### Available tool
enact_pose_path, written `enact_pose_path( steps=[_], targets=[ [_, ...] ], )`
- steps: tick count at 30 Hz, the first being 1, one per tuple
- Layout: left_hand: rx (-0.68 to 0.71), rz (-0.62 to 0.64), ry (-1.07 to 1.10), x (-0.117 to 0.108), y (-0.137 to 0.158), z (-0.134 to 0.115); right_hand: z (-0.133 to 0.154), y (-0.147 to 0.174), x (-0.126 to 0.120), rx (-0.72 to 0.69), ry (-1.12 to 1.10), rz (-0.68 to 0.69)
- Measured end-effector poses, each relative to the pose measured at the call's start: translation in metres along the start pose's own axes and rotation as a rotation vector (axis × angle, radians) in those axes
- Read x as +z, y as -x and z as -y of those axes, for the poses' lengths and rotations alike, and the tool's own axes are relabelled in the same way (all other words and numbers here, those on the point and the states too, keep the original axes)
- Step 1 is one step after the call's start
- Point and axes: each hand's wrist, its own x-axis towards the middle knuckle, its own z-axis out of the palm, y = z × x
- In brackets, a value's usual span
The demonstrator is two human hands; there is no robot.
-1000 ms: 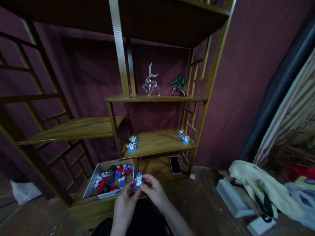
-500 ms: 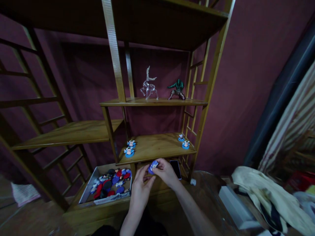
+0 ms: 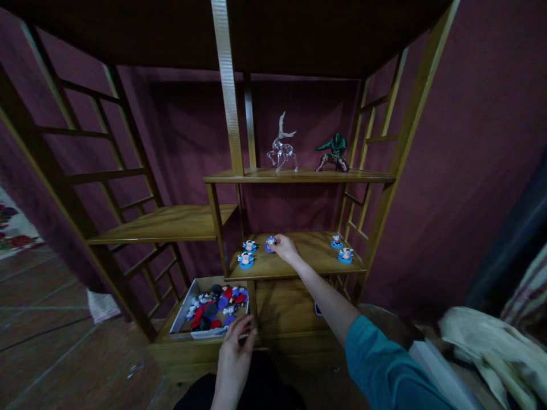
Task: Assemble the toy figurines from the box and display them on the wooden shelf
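My right hand [image 3: 285, 249] reaches over the lower shelf [image 3: 299, 265] and pinches a small figurine [image 3: 270, 243] with a purple base, at or just above the board. To its left are two figurines on blue bases, a rear one [image 3: 249, 246] and a front one [image 3: 245, 260]. Two more blue-based figurines, one behind [image 3: 337, 241] and one in front [image 3: 346, 255], stand at the shelf's right end. Low in front of the cabinet, my left hand [image 3: 236, 344] is empty, its fingers loosely bent and apart, near the box [image 3: 182, 313] of mixed figurines.
On the shelf above stand a clear deer ornament [image 3: 282, 149] and a dark green crouching figure [image 3: 335, 152]. An upright post [image 3: 228, 85] divides the cabinet. A phone [image 3: 318, 309] is partly hidden behind my right forearm. Pale cloth [image 3: 482, 336] lies at the right.
The purple-based figurine, between both hands before, is now at the lower shelf in my right hand. My left hand has let go and drawn down. The view has shifted left.
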Motion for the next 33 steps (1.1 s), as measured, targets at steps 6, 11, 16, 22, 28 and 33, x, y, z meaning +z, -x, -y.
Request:
enact_pose_path(
  steps=[6,11,16,22,28,33],
  targets=[
    [-0.010,-0.025,-0.058,-0.026,0.006,0.022,-0.003,-0.008,0.017,0.026,0.411,0.009],
    [-0.038,-0.023,-0.063,-0.037,0.010,0.029,-0.009,-0.010,0.018,0.000,0.564,0.017],
    [-0.039,-0.039,-0.085,-0.048,0.013,0.039,-0.014,-0.012,0.019,-0.033,0.609,0.012],
    [-0.073,-0.057,-0.107,-0.064,0.016,0.055,-0.020,-0.014,0.020,-0.069,0.586,-0.011],
    [-0.124,-0.083,-0.074,-0.080,0.015,0.065,-0.025,-0.014,0.017,-0.101,0.538,-0.009],
    [-0.159,-0.095,-0.065,-0.092,0.011,0.080,-0.025,-0.013,0.019,-0.116,0.494,-0.009]
  ],
)
